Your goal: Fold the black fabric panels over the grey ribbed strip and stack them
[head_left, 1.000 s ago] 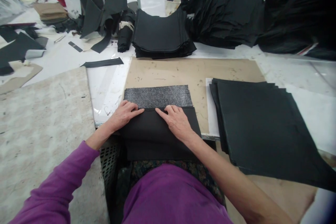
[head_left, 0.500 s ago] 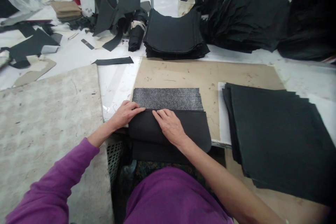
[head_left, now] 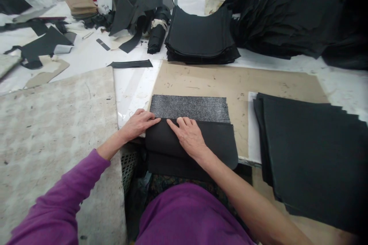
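Note:
A grey ribbed fabric piece [head_left: 189, 108] lies on a brown cardboard sheet [head_left: 230, 80] in front of me. Over its near half a black fabric piece [head_left: 218, 143] is folded, hanging off the table edge toward my lap. My left hand [head_left: 139, 122] rests at the fold's left end, fingers stretched flat along the edge. Close beside it, my right hand [head_left: 188, 136] lies flat on the black fabric, fingertips at the fold line. Neither hand grips anything.
A stack of black fabric sheets [head_left: 313, 153] lies to my right. Another black stack [head_left: 201, 36] sits beyond the cardboard, with heaped black cloth [head_left: 287, 11] at the back right. A speckled board [head_left: 54, 130] is at left, scraps [head_left: 43, 46] far left.
My right hand has slid a little left along the fold, closer to the left hand. The camera view has shifted slightly; the fabric pieces stay in place.

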The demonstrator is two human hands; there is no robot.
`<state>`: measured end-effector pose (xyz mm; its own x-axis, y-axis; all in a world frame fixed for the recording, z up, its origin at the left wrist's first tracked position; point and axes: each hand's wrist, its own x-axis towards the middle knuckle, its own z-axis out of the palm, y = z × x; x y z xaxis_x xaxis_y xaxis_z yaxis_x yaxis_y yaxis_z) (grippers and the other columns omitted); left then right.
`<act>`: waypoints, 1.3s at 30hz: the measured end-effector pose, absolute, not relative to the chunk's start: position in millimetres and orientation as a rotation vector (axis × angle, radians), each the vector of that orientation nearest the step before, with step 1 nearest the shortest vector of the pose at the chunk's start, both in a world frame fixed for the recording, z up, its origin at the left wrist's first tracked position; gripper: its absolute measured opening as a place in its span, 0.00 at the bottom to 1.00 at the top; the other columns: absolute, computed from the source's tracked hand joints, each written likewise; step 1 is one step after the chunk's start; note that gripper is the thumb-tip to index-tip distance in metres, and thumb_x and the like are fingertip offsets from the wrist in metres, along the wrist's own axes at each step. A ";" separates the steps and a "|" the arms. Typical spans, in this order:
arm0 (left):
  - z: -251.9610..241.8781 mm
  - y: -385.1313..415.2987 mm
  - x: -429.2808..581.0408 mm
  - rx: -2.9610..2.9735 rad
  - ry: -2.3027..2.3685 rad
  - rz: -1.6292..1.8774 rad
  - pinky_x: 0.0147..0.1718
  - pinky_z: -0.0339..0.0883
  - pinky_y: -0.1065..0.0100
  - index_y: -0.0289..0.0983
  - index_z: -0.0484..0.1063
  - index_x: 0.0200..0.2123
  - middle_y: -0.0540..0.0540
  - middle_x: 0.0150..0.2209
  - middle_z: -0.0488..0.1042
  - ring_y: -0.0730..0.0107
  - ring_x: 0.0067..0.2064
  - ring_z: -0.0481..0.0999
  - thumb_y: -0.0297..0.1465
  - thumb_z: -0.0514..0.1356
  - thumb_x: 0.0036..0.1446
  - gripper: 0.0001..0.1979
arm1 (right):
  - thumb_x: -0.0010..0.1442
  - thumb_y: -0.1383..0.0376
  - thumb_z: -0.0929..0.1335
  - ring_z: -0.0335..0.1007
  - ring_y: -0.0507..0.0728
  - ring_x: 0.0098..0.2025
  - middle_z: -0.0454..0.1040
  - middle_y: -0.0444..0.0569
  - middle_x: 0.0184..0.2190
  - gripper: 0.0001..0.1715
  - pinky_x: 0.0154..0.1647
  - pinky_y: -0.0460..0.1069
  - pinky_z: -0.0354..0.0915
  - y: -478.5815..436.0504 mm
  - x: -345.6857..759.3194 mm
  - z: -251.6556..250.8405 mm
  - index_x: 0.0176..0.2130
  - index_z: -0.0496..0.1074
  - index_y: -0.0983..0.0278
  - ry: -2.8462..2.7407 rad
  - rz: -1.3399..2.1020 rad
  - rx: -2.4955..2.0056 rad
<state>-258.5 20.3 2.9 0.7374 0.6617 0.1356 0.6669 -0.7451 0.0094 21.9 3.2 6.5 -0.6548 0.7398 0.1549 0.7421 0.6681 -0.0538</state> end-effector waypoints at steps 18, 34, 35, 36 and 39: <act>21.5 -16.1 -243.5 -2.492 -1.497 -0.309 0.46 0.65 0.55 0.39 0.74 0.51 0.40 0.48 0.74 0.57 0.47 0.70 0.24 0.52 0.66 0.15 | 0.68 0.71 0.60 0.58 0.63 0.47 0.69 0.56 0.47 0.27 0.45 0.57 0.57 -0.6 23.1 4.1 0.64 0.65 0.59 -2.645 -0.040 -1.186; 2.6 -3.3 -187.5 -2.645 -1.538 -0.355 0.46 0.65 0.58 0.40 0.69 0.55 0.41 0.48 0.74 0.57 0.49 0.72 0.36 0.58 0.67 0.15 | 0.64 0.77 0.61 0.63 0.61 0.50 0.70 0.56 0.50 0.29 0.48 0.53 0.64 -11.1 183.7 0.3 0.62 0.67 0.64 -2.506 -0.104 -1.675; 7.0 -0.3 -185.9 -2.669 -1.594 -0.328 0.46 0.64 0.57 0.39 0.68 0.54 0.40 0.47 0.74 0.56 0.49 0.72 0.36 0.58 0.67 0.15 | 0.64 0.77 0.61 0.64 0.62 0.50 0.71 0.56 0.49 0.29 0.47 0.53 0.64 -11.1 190.6 3.2 0.61 0.68 0.64 -2.506 -0.118 -1.700; 13.8 0.8 -183.4 -2.699 -1.652 -0.293 0.47 0.64 0.56 0.38 0.69 0.53 0.40 0.47 0.74 0.55 0.49 0.71 0.36 0.58 0.67 0.14 | 0.63 0.77 0.61 0.65 0.62 0.49 0.72 0.56 0.48 0.28 0.46 0.53 0.64 -11.9 194.8 7.1 0.60 0.69 0.63 -2.515 -0.135 -1.710; 41.3 -9.2 -173.1 -2.760 -1.762 -0.167 0.48 0.63 0.56 0.36 0.70 0.49 0.41 0.44 0.73 0.57 0.48 0.71 0.34 0.58 0.66 0.11 | 0.62 0.74 0.63 0.68 0.64 0.46 0.74 0.56 0.44 0.21 0.43 0.56 0.64 -16.6 194.2 15.2 0.51 0.76 0.62 -2.540 -0.239 -1.619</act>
<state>-173.1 -9.2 41.3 0.4200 0.9075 0.0119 0.8935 -0.4157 0.1696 194.2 -16.6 15.2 -0.4207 0.8882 0.1848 0.9071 0.4154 0.0682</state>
